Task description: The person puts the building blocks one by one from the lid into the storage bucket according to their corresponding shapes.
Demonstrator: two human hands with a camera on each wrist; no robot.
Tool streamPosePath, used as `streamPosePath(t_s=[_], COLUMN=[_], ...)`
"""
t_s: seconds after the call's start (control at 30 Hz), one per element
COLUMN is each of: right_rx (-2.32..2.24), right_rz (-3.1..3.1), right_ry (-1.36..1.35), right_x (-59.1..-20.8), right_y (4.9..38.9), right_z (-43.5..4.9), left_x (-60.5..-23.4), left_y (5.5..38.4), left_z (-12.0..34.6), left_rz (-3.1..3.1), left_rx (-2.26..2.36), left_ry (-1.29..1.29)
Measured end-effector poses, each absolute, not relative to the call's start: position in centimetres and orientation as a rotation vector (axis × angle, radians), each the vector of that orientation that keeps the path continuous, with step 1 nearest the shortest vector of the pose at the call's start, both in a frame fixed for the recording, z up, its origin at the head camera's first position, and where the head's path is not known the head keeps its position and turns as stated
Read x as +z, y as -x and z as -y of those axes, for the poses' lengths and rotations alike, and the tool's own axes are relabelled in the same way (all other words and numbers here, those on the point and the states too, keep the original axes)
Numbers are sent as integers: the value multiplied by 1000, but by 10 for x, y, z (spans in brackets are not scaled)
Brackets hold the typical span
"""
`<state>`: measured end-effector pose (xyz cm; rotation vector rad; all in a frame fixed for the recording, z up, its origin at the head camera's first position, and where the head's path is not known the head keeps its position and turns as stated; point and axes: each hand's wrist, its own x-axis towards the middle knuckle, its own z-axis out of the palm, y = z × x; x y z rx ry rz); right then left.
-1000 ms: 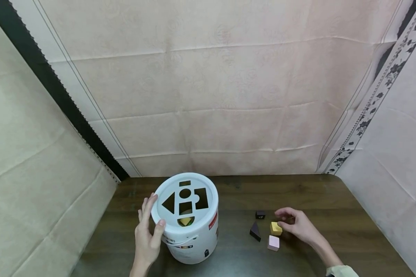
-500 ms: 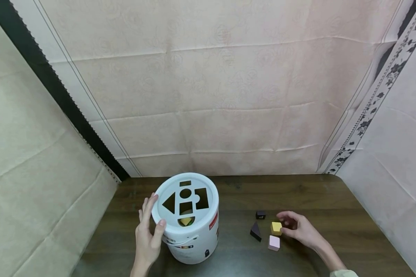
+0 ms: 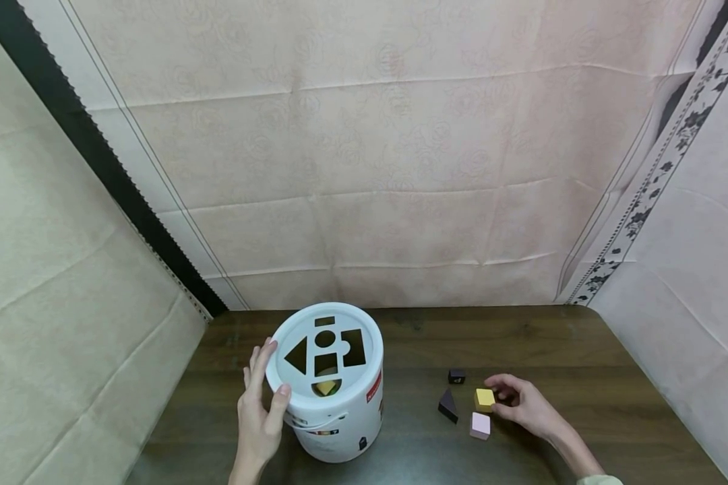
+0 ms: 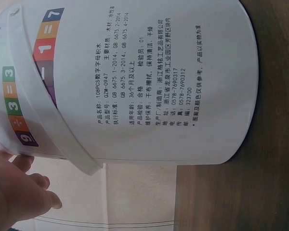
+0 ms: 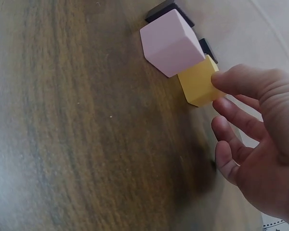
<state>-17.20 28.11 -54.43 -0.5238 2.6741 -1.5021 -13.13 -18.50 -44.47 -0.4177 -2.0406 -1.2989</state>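
A white bucket (image 3: 340,434) stands upright, its lid (image 3: 364,337) cut with shaped holes. A yellow piece shows through the front hole. My left hand (image 3: 259,411) rests against the bucket's left side, fingers extended and thumb at the lid's rim. In the left wrist view the bucket's printed side (image 4: 183,96) fills most of the frame. My right hand (image 3: 524,404) pinches a yellow block (image 3: 484,400) at its right side, thumb tip (image 5: 221,79) on the block. Close to it lie a pink block (image 3: 480,426), a dark triangular block (image 3: 447,406) and a small black block (image 3: 456,376).
The dark wooden table (image 3: 412,458) has pale cloth hanging behind it (image 3: 388,202) and at both sides. A thin white handle (image 4: 62,115) hangs along the bucket's side.
My right hand has moved slightly down and right, its thumb and fingers closing in at the yellow block. The yellow block has turned a little. The left hand and bucket stay put.
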Motion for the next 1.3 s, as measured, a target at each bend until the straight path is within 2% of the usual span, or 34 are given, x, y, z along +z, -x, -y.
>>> streamPosePath(t_s=[0.83, 1.3], right_rx=[-1424, -1457], right_rz=[-2771, -2760], right_ry=[489, 469], right_x=[-552, -535], right_y=[169, 175], right_z=[-281, -279], left_x=[-445, -445], left_y=[131, 132], left_z=[184, 185], left_rz=[2035, 2027], left_rx=[-1303, -1290], left_ry=[420, 416])
